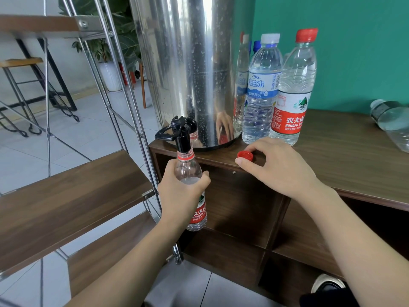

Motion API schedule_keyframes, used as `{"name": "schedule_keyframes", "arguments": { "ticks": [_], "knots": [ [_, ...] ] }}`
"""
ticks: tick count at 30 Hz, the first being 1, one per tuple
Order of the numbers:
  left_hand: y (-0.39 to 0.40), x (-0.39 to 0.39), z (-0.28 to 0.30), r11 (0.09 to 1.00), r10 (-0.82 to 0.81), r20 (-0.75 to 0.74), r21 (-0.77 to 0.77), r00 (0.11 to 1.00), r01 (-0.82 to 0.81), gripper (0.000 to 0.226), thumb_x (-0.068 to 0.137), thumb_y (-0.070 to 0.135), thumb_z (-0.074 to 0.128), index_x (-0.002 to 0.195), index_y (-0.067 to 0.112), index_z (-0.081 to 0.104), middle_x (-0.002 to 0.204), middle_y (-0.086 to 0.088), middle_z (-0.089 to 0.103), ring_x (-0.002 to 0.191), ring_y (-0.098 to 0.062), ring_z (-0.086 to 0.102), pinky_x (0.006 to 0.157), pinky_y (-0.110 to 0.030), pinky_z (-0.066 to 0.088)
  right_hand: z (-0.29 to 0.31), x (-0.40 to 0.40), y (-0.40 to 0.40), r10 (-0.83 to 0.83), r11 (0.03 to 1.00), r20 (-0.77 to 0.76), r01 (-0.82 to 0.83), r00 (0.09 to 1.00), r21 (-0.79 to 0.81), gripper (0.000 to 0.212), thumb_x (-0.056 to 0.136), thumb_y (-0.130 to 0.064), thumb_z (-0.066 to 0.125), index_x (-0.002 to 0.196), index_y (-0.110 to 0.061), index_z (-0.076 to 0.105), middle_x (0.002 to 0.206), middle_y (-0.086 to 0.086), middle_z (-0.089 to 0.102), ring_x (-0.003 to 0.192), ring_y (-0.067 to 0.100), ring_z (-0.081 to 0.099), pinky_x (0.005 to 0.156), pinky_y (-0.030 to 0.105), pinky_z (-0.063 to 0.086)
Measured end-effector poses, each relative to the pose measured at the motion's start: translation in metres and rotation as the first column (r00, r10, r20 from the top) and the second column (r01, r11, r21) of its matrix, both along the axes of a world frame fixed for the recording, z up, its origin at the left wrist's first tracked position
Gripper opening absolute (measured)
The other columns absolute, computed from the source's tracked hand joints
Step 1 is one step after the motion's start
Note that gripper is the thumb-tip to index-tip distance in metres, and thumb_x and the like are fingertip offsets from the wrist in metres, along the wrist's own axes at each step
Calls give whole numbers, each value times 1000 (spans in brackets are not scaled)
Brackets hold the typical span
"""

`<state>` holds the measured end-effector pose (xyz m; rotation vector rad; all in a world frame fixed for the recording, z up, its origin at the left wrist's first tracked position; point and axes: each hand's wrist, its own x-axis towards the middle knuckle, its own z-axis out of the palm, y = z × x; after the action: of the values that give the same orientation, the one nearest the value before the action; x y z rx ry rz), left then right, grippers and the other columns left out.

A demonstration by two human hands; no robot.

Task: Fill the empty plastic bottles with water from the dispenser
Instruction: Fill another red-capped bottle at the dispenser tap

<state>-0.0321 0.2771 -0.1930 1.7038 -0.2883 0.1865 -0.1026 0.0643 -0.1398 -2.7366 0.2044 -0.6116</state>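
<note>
Your left hand (181,196) wraps the uncapped bottle (192,187) around its middle, thumb on the near side, holding it upright with its mouth directly under the black tap (182,135). Water level appears near the shoulder; judge it nearly full. Keep the neck centred under the spout and steady, and shut off flow before the level reaches the red neck ring. Your right hand (278,167) rests on the cabinet top (354,151), fingers curled over the red cap (245,155), touching it. Pinch it ready for recapping. Behind, the steel dispenser (188,69) stands at the cabinet edge; capped bottles (292,89) stand just beside it.
</note>
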Motion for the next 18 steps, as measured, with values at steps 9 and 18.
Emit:
{"name": "schedule_keyframes", "arguments": {
  "ticks": [9,18],
  "knots": [
    [1,0,0,1000,-6,-4,6,1000,6,33,81,23,88,101,28,62,90,11,72,86,-4,70,86,-35,59,1,0,1,-2,1000,-7,2,1000,-8,48,89,-69,51,112,-31,68,118,-12,64,111,11,55,95,39,49],
    [1,0,0,1000,-12,-10,-1,1000,12,32,81,23,87,100,27,62,90,10,73,86,-6,70,87,-37,60,0,0,0,3,1000,-1,-3,1000,-3,47,89,-69,52,111,-31,68,117,-13,64,111,11,55,96,40,49]
  ]
}}
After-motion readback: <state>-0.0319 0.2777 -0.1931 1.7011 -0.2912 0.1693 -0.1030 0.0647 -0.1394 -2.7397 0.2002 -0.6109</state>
